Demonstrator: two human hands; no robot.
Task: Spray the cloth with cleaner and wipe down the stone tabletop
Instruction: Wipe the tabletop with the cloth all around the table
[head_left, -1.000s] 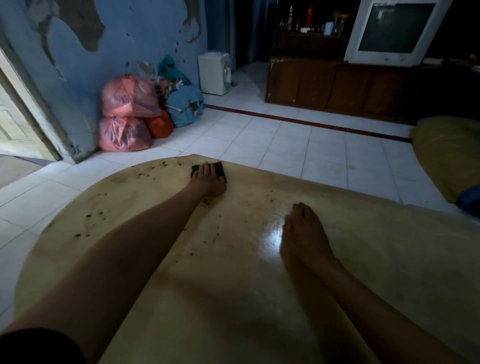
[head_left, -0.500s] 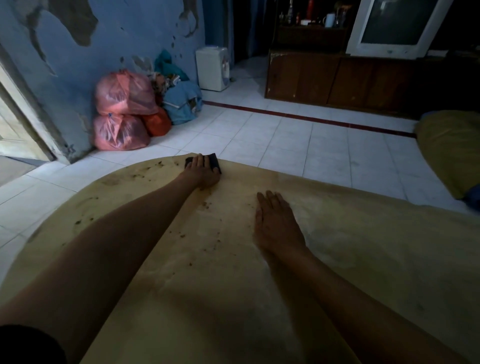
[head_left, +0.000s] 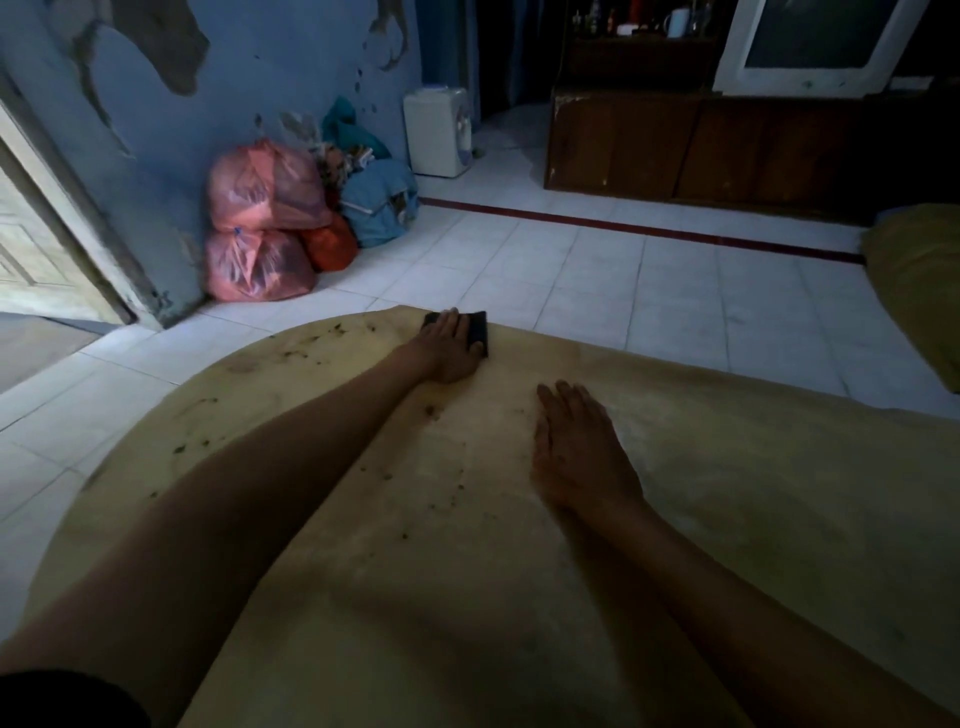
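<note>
Between the earlier frames and this one the right hand (head_left: 574, 447) had slid forward across the tabletop (head_left: 753, 519) — from a spot well short of the left hand to one much nearer the far rim — while the left hand (head_left: 447, 348) had barely shifted from that rim. The left hand lay flat, fingers spread, pressing the dark cloth (head_left: 477, 328) down; it gripped nothing, only pinned the cloth, whose right end stuck out past the fingers. The right hand was open and flat too, palm down on bare stone, holding nothing. Dark crumbs (head_left: 306, 343) lay mostly to the left of the left forearm, along the rim, with a thinner scatter between the two arms. So the uncleaned stretch sat to the cloth's left and back toward the person — probably a sweep for the left hand, which alone had the cloth.
</note>
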